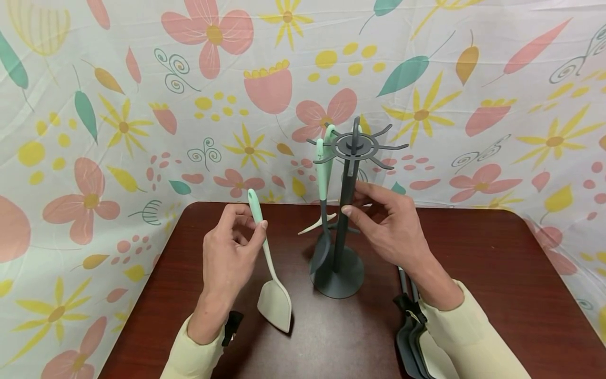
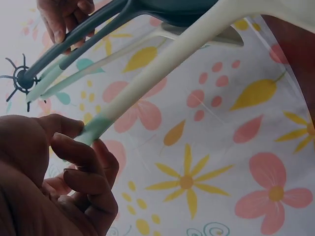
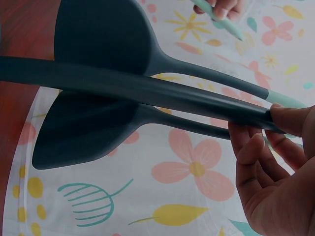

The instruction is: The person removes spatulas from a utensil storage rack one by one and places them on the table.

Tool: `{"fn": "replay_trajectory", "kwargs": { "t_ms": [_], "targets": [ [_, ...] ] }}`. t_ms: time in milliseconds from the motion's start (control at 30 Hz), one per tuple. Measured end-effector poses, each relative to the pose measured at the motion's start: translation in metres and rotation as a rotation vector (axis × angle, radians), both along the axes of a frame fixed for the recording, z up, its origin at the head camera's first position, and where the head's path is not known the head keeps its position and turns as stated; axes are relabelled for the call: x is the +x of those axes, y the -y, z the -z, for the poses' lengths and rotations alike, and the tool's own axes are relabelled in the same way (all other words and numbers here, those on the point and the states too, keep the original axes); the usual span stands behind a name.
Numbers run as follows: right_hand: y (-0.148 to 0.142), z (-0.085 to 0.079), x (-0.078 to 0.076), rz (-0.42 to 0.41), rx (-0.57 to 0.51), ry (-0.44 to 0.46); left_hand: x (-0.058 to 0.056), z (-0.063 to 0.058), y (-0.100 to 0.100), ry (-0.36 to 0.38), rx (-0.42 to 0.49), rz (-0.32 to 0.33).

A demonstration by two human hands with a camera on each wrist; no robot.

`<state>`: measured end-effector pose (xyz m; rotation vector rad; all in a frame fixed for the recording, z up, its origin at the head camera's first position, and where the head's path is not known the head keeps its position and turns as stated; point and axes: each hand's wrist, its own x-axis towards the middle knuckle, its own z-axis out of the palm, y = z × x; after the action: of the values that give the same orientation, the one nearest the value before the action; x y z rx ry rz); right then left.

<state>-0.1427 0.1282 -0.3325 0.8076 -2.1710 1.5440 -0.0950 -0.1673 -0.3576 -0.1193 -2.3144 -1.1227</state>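
My left hand pinches the mint handle of a cream turner between thumb and fingers, its blade pointing down. To its right stands a dark grey utensil stand with a round base and a ring of hooks on top. My right hand grips the stand's post below the hooks with thumb and fingertips. Mint-handled utensils hang on the stand's left and far sides; among them are a dark turner and a cream-headed utensil, partly hidden behind the post and the dark utensils.
Several dark and cream utensils lie at the front right of the brown table, partly covered by my right sleeve. A flower-printed cloth rises behind the table and along its sides.
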Motion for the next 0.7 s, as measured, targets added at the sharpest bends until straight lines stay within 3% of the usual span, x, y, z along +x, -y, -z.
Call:
{"fn": "replay_trajectory", "kwargs": {
  "t_ms": [333,700],
  "targets": [
    [0.001,0.0,0.0,0.002,-0.003,-0.004,-0.004,0.003,0.014,0.099,-0.121,-0.099],
    [0.001,-0.001,0.001,0.017,-0.005,0.007,-0.015,0.012,0.026,0.213,-0.216,-0.104]
  ]
}}
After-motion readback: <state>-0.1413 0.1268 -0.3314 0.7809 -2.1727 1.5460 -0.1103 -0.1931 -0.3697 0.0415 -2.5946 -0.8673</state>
